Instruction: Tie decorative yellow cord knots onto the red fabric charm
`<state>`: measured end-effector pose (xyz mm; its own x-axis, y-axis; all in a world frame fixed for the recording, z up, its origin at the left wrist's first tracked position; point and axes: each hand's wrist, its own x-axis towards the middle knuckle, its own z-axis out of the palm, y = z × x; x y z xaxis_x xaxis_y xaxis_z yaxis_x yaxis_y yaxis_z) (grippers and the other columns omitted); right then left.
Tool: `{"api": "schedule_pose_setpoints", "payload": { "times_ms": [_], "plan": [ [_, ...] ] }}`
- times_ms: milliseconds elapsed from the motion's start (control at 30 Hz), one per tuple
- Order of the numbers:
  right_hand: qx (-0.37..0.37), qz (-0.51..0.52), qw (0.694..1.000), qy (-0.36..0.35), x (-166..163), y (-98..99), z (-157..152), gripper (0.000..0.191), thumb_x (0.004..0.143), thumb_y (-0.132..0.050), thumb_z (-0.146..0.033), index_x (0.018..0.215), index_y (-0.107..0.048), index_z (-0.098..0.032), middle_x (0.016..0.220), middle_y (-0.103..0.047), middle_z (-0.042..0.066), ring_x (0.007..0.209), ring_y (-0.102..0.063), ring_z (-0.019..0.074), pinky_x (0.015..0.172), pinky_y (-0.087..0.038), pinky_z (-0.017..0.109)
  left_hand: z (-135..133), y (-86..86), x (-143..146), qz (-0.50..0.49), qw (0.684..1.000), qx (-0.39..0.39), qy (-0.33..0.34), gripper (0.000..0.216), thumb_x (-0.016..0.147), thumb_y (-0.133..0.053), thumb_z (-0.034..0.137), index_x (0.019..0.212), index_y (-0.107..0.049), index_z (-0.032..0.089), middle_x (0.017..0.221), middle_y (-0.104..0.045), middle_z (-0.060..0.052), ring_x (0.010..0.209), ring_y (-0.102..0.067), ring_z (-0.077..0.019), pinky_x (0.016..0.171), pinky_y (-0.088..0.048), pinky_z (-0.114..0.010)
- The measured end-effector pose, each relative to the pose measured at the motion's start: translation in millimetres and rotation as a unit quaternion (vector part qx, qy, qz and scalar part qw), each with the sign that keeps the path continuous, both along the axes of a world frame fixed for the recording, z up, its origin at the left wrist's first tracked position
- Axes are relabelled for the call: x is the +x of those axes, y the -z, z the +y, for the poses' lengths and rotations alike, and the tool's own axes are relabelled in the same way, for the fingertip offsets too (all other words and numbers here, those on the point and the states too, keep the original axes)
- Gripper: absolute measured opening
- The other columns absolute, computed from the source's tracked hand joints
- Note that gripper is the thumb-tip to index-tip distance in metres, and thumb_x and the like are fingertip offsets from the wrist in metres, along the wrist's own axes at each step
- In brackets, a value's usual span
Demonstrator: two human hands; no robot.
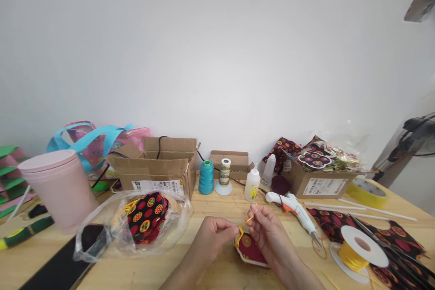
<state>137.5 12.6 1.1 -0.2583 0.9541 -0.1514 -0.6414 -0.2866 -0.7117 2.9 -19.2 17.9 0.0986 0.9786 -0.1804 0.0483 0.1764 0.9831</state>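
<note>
My left hand [214, 235] and my right hand [268, 231] meet over the wooden table [217, 276] near its front edge. Both are closed in a pinch on a thin yellow cord [245, 223] that loops between them. Under the cord, partly beneath my right hand, lies a small dark red fabric piece [249, 249] with a gold emblem and a pale edge. The left thumb and forefinger grip the cord's lower end at the fabric piece. The right fingers hold the upper end.
A white glue gun [292, 208] and a spool of yellow cord [358, 249] lie to the right. A plastic bag of patterned fabric [136, 224], a pink cup [59, 188], cardboard boxes [159, 167], thread cones [206, 176] and a glue bottle [252, 185] stand behind.
</note>
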Motion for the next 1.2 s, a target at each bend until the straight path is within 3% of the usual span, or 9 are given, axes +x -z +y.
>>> {"api": "schedule_pose_setpoints", "payload": {
  "times_ms": [100,233,367,500,767,1000,1200],
  "plan": [
    [-0.016,0.017,1.0,0.012,1.7,1.2,2.0,0.015,0.059,-0.068,-0.019,0.059,-0.054,-0.013,0.052,-0.056,-0.004,0.044,-0.053,0.0033,0.042,-0.046,0.009,-0.6,0.2,0.3,-0.016,1.0,-0.005,-0.005,0.024,0.063,-0.057,0.034,0.059,-0.065,0.012,0.031,-0.03,0.009,0.031,-0.014,-0.0025,0.034,-0.008,-0.02],
    [-0.035,0.03,0.998,0.042,5.7,1.1,4.8,0.015,0.053,-0.071,-0.016,0.056,-0.056,-0.014,0.051,-0.056,-0.006,0.042,-0.052,0.0019,0.04,-0.046,0.006,0.2,3.5,2.1,-0.04,0.999,0.02,0.004,0.023,0.062,-0.059,0.034,0.057,-0.065,0.012,0.033,-0.032,0.01,0.031,-0.018,-0.0019,0.036,-0.016,-0.019],
    [-0.028,0.025,0.998,0.046,8.4,-2.2,6.0,0.013,0.054,-0.071,-0.016,0.055,-0.057,-0.015,0.051,-0.056,-0.006,0.042,-0.052,0.0018,0.039,-0.046,0.005,3.9,11.9,2.5,-0.064,0.994,0.084,0.028,0.023,0.063,-0.058,0.033,0.062,-0.068,0.012,0.043,-0.054,0.003,0.042,-0.041,-0.0067,0.046,-0.032,-0.019],
    [-0.005,0.002,0.999,0.033,7.0,-2.9,6.3,0.013,0.058,-0.069,-0.019,0.057,-0.056,-0.014,0.051,-0.057,-0.005,0.042,-0.053,0.003,0.039,-0.046,0.008,6.5,18.0,0.0,-0.084,0.991,0.087,0.061,0.026,0.065,-0.057,0.033,0.077,-0.067,0.012,0.061,-0.066,-0.004,0.061,-0.055,-0.015,0.058,-0.04,-0.024],
    [-0.01,-0.02,1.0,0.015,4.7,0.9,4.6,0.015,0.061,-0.066,-0.021,0.062,-0.053,-0.014,0.053,-0.057,-0.004,0.045,-0.053,0.0036,0.042,-0.044,0.01,6.0,20.8,-1.1,-0.047,0.995,0.077,0.039,0.023,0.057,-0.065,0.03,0.071,-0.066,0.012,0.063,-0.067,-0.004,0.057,-0.055,-0.0134,0.056,-0.04,-0.023],
    [0.009,-0.064,0.996,0.062,6.0,-0.1,5.2,0.019,0.056,-0.069,-0.024,0.058,-0.053,-0.014,0.049,-0.053,-0.005,0.038,-0.045,0.0016,0.037,-0.039,0.008,3.6,14.3,-0.9,-0.032,0.996,0.069,0.049,0.021,0.056,-0.066,0.031,0.063,-0.067,0.011,0.056,-0.065,-0.003,0.051,-0.052,-0.0107,0.05,-0.037,-0.02],
    [0.002,-0.058,0.998,0.032,6.4,-2.8,4.9,0.019,0.057,-0.068,-0.024,0.061,-0.052,-0.015,0.053,-0.054,-0.006,0.04,-0.049,0.0021,0.036,-0.038,0.009,2.4,17.9,-0.1,-0.049,0.997,0.031,0.047,0.026,0.053,-0.067,0.032,0.068,-0.064,0.01,0.056,-0.063,-0.002,0.052,-0.052,-0.0111,0.051,-0.037,-0.021]
  ]
}}
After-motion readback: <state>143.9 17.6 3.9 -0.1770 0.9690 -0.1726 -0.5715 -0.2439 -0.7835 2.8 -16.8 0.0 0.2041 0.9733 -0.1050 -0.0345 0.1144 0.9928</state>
